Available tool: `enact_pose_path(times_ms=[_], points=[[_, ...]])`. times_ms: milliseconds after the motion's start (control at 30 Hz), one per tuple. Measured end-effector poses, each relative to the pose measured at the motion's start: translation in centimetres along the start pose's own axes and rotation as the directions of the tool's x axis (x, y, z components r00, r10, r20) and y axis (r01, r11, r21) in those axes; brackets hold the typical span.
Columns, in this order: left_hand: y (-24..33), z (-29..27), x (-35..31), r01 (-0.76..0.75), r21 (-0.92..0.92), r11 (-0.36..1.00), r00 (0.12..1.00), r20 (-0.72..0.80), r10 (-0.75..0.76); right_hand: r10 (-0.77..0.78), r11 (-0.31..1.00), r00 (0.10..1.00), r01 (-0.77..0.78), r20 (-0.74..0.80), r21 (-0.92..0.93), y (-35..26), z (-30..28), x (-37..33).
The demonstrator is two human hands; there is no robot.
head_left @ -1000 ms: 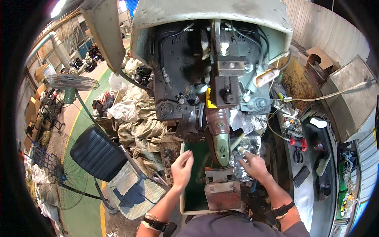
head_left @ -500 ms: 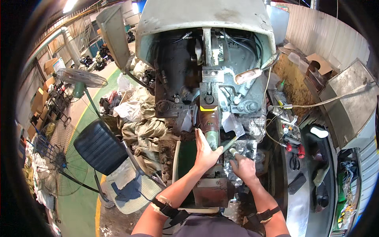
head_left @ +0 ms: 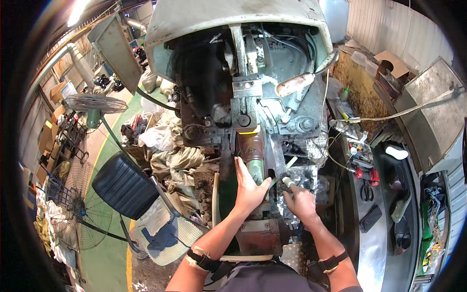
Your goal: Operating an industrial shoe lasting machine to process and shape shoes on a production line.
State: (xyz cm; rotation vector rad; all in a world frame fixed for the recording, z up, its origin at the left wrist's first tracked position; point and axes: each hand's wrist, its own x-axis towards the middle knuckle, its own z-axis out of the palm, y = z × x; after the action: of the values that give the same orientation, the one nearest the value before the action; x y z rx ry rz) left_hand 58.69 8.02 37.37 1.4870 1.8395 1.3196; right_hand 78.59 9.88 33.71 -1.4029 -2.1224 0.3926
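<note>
A brown shoe upper (head_left: pixel 251 146) on a green last (head_left: pixel 256 170) points toe-first into the machine (head_left: pixel 247 90). My left hand (head_left: pixel 250 193) cups its near end, with fingers straight along the left side and the thumb on the right. To the right, my right hand (head_left: pixel 301 203) has curled fingers by a short pale cylinder (head_left: pixel 286 181). I cannot tell whether that is a handle or a covering on a finger. A thin pale strip (head_left: pixel 291 162) stands slanted just beyond it.
A lamp with a pale shade (head_left: pixel 295 84) hangs over the machine's right side. On the right a metal bench (head_left: pixel 372 253) bears scissors (head_left: pixel 366 192) and a dark flat block (head_left: pixel 371 217). To the left are a black-backed chair (head_left: pixel 125 185), cloth sacks (head_left: pixel 177 163) and a fan (head_left: pixel 78 207).
The whole view has shifted and turned slightly, so the machine sits further left. Both hands keep nearly the same places by the shoe upper and the pale cylinder.
</note>
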Motion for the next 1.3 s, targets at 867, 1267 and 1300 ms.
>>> enact_pose_path(times_ms=[867, 1267, 1300], points=[[0.5, -0.2, -0.3, -0.031, 0.005, 1.000, 0.999, -0.017, 0.031, 0.027, 0.999, 0.999, -0.026, -0.034, 0.028, 0.1, 0.1, 0.0], [-0.6, -2.2, 0.3, -0.024, -0.189, 0.982, 0.999, -0.028, 0.019, 0.041, 0.996, 0.996, -0.034, -0.080, 0.086, -0.1, 0.0, 0.0], [-0.9, -2.6, 0.8, -0.073, -0.320, 0.945, 0.997, -0.058, 0.057, 0.048, 0.996, 0.996, -0.041, -0.080, 0.081, 0.0, -0.1, 0.0]])
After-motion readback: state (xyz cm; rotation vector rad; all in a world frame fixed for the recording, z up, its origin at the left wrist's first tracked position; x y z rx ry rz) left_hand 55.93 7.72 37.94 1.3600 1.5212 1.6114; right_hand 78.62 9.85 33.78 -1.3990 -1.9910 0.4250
